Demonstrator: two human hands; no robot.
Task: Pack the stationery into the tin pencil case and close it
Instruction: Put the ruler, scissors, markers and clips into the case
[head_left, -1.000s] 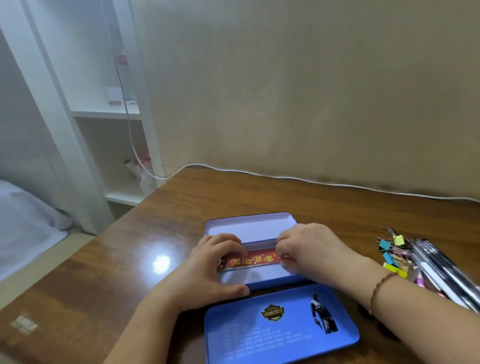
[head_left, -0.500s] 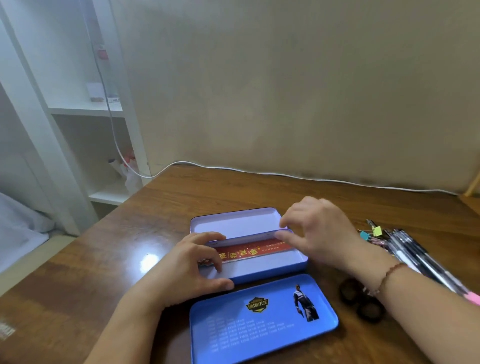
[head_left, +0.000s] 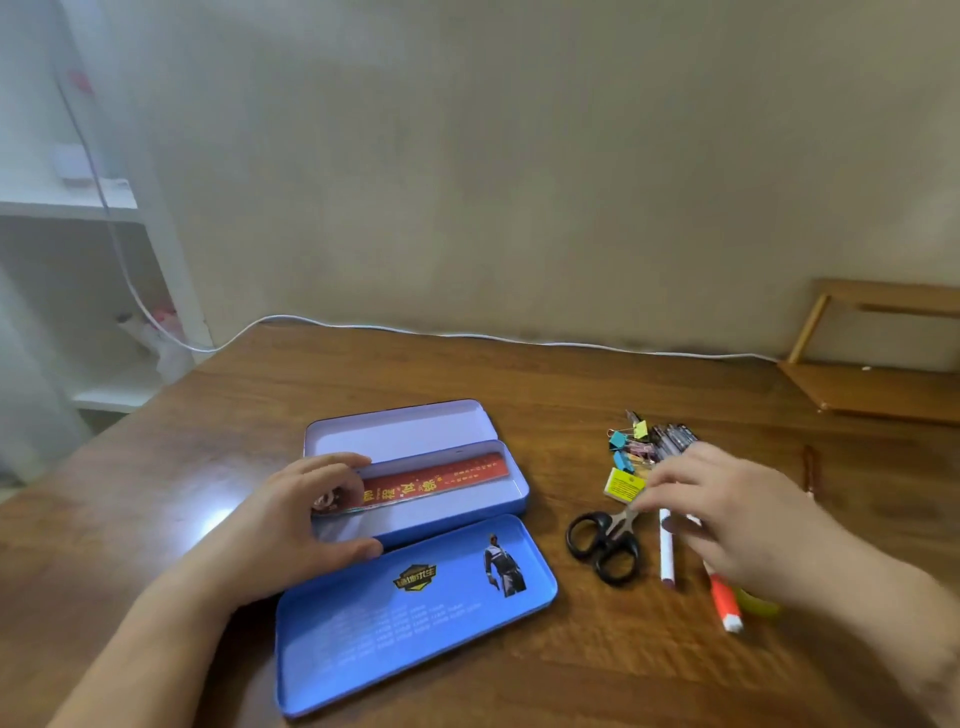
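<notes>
The blue tin pencil case (head_left: 521, 493) lies open mid-table, its hinged flap (head_left: 400, 428) folded back and its printed blue lid (head_left: 415, 608) lying loose in front. A red ruler (head_left: 436, 480) rests slanted inside the case. My left hand (head_left: 291, 525) grips the case's left end, thumb on the front wall and fingers over the ruler's end. My right hand (head_left: 727, 514) hovers with fingers apart over the loose stationery: black scissors (head_left: 602, 545), a white pen (head_left: 666, 551), an orange marker (head_left: 724, 605), a yellow eraser (head_left: 623, 486), coloured binder clips (head_left: 626, 447) and several pens (head_left: 672, 439).
A white cable (head_left: 467, 336) runs along the table's back edge by the wall. A wooden rack (head_left: 872, 384) stands at the far right. White shelves (head_left: 78, 208) stand off the table's left side. A thin brown pen (head_left: 809, 467) lies beyond my right hand.
My right hand has let go of the ruler, now lying in the case, and moved right over the stationery pile. My left hand stays on the case's left end. The view has turned right.
</notes>
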